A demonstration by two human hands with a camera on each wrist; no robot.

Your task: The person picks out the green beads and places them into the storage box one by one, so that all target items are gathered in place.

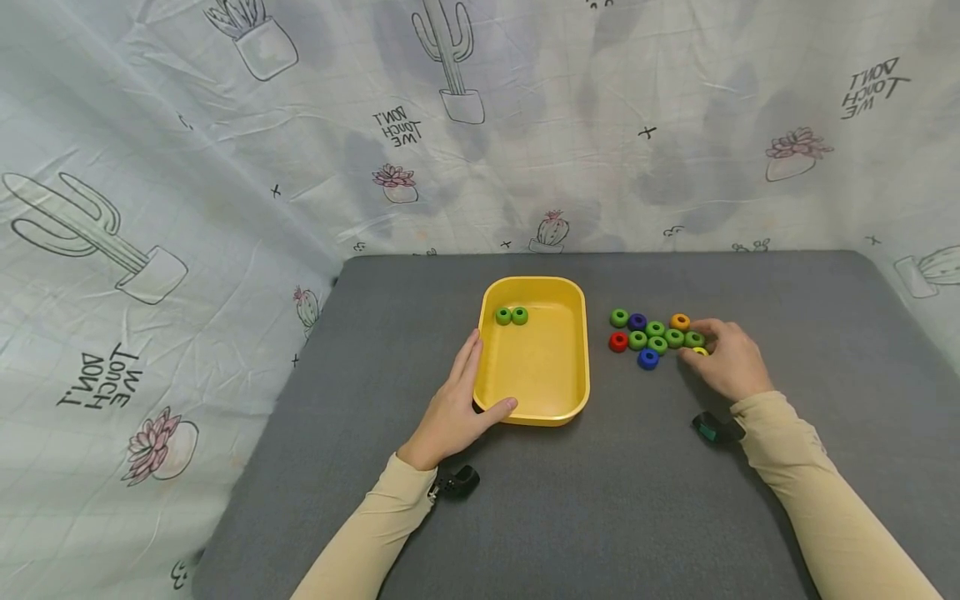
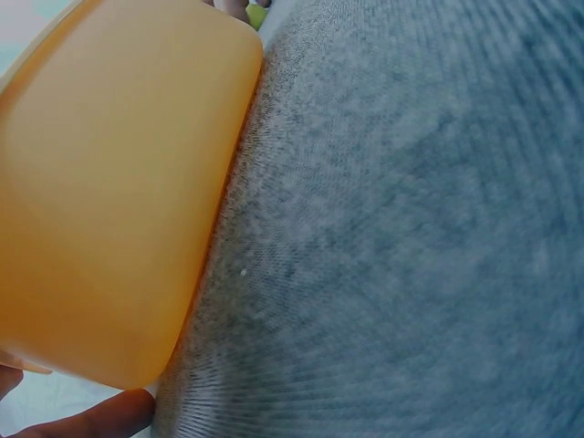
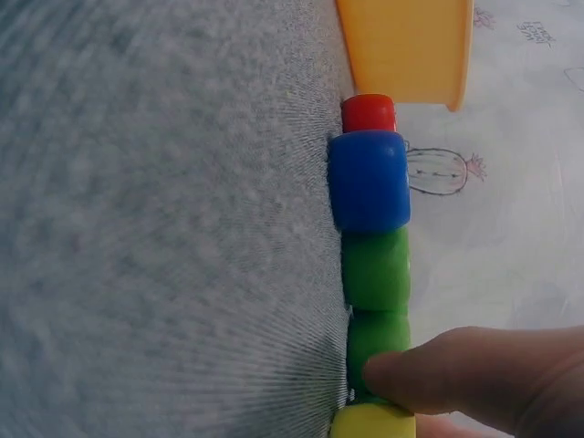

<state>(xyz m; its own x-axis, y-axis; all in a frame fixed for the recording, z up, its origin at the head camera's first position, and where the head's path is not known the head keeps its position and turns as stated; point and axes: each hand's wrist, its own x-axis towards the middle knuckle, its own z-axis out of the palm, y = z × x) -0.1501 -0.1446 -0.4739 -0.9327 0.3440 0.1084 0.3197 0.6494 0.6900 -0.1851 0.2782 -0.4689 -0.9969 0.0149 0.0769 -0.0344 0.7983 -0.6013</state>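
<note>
My left hand (image 1: 453, 412) rests against the left side of a yellow tray (image 1: 583, 350), fingers straight along its wall and thumb over the near rim. Two green beads (image 1: 512, 316) lie inside the tray at its far left. Right of the tray, my right hand (image 1: 727, 358) pinches a green bead (image 1: 694, 339) at the right end of a bead cluster, thumb on the near side and fingers on the far side. A yellow bead (image 3: 372, 422) sits close by the thumb, partly covered by the hand in the head view. An orange bead (image 1: 680, 322) lies just left of the fingers.
Several more green beads (image 1: 656, 328), a red bead (image 1: 618, 341), a blue bead (image 1: 648, 359) and a purple bead (image 1: 637, 322) lie close together on the grey table (image 1: 600, 500). A white cactus-print cloth (image 1: 562, 125) hangs behind the table and along its left side.
</note>
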